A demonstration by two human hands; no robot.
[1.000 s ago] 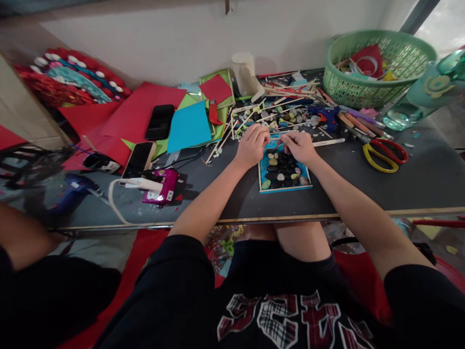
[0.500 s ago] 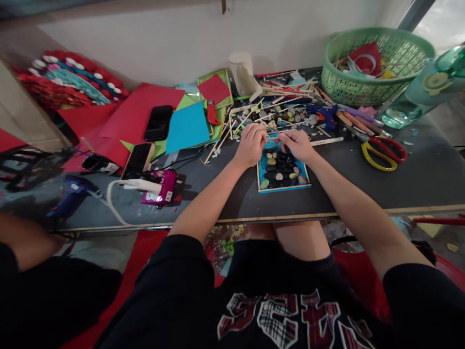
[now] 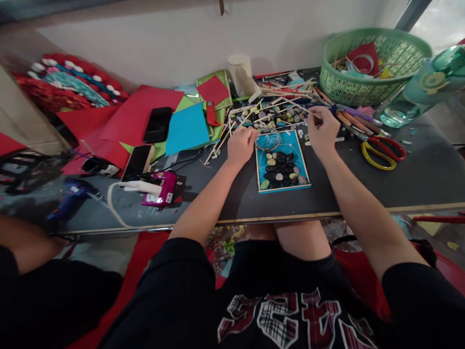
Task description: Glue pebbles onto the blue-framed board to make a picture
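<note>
A blue rectangular board (image 3: pixel 298 162) edged with thin pale strips lies before me. Black, grey and yellow-green pebbles (image 3: pixel 279 169) cover its lower part, and white lines are drawn on the blue. At its upper left corner, my left hand (image 3: pixel 240 147) is closed, its fingertips pinching the edge of a thin round hoop (image 3: pixel 279 141). The hoop sits over the board's top; whether it touches the surface, I cannot tell. To the right of the board and raised, my right hand (image 3: pixel 323 132) is closed on a thin stick (image 3: pixel 298 105) that points up and left.
Loose pebbles (image 3: pixel 288 116) and wooden sticks are heaped behind the board. At right are scissors (image 3: pixel 379 154), pens, a green basket (image 3: pixel 374 89) and a bottle (image 3: pixel 410 97). Coloured paper (image 3: pixel 187 127), phones (image 3: pixel 158 124) and a purple power socket (image 3: pixel 165 189) lie left. Another person's arm (image 3: pixel 27 242) shows.
My hands were together over the board's top and are now apart. My right hand has moved right and up with the stick, while my left has shifted slightly left and down, keeping the hoop.
</note>
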